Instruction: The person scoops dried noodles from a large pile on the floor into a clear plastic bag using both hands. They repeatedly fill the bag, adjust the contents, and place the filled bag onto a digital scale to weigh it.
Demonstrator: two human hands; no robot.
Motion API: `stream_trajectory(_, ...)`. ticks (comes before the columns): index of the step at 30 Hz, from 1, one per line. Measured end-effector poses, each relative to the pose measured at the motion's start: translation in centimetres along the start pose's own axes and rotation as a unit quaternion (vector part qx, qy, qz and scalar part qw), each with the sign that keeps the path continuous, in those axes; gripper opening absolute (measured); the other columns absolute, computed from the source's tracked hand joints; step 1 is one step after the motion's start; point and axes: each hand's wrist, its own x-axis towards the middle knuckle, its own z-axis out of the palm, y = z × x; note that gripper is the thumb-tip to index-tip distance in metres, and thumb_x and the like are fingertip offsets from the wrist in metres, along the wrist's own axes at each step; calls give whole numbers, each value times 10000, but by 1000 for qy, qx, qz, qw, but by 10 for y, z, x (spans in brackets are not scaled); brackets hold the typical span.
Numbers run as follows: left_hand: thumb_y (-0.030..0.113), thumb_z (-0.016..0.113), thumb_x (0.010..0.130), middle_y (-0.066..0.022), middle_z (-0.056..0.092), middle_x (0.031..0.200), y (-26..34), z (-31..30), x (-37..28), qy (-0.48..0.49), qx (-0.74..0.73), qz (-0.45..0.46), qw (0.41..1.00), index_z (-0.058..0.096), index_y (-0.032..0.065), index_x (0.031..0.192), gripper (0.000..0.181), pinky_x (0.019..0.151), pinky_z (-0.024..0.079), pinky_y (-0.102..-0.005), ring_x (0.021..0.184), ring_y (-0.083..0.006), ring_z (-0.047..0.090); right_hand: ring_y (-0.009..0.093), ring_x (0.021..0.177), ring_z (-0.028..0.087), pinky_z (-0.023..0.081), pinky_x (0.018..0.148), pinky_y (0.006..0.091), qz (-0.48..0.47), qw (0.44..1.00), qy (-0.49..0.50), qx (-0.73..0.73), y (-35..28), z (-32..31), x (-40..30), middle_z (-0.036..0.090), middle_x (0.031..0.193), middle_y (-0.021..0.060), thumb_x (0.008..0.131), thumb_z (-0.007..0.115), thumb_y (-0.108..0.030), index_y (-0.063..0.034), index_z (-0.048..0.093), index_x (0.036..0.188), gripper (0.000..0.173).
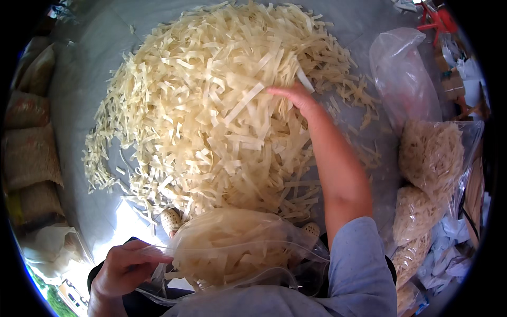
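Observation:
A wide heap of pale yellow, flat dried strips [206, 103] lies on the grey floor before me. At its right side my right hand [294, 93] reaches in, thumb apart from the fingers; strips lie against the palm, and the fingertips are hidden, so I cannot tell whether it grips any. A clear plastic bag [237, 245], partly filled with the same kind of strips, rests at my lap. My left hand [132, 263] pinches the left edge of the bag's mouth, which gapes towards my body.
Filled clear bags [429, 154] are stacked along the right, below a translucent plastic bag [404, 71]. Full woven sacks [31, 154] line the left side. A red stand [439, 20] is at the upper right. My perforated shoes [170, 220] touch the heap's near edge.

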Motion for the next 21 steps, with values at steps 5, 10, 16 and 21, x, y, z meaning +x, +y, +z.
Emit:
stream_trajectory(5, -141, 552, 762, -92, 660, 868, 1, 3, -3, 12, -3, 12, 1000, 697, 13, 1071, 375, 667, 459, -271, 754, -157, 583, 255, 1206, 532, 367, 1064, 369, -55, 995, 2, -78, -15, 65, -28, 576, 1283, 148, 641, 854, -365, -43, 474, 1345, 863)
stream_trajectory(10, -79, 561, 840, -76, 627, 895, 6, 6, -11, 10, 25, 4, 1000, 681, 52, 1110, 323, 698, 464, -281, 794, -176, 588, 236, 988, 641, 483, 883, 343, -32, 999, -7, 22, -12, 88, -32, 678, 1070, 114, 665, 835, -255, -38, 612, 1191, 611)
stream_trajectory(16, -32, 576, 849, -75, 598, 896, 10, 7, -23, 25, 56, 18, 998, 639, 73, 1177, 350, 685, 481, -274, 781, -178, 583, 202, 905, 658, 506, 832, 332, -13, 996, -20, 80, -26, 93, -85, 692, 986, 96, 708, 798, -175, -12, 657, 1056, 409)
stream_trajectory(21, -26, 612, 823, -53, 626, 1043, -14, 11, -26, 68, 82, 141, 984, 568, 93, 1287, 481, 636, 458, -230, 732, -94, 564, 170, 870, 656, 514, 825, 316, -89, 990, -63, 94, -87, 93, -161, 692, 936, 77, 735, 760, -101, -24, 671, 1004, 294)
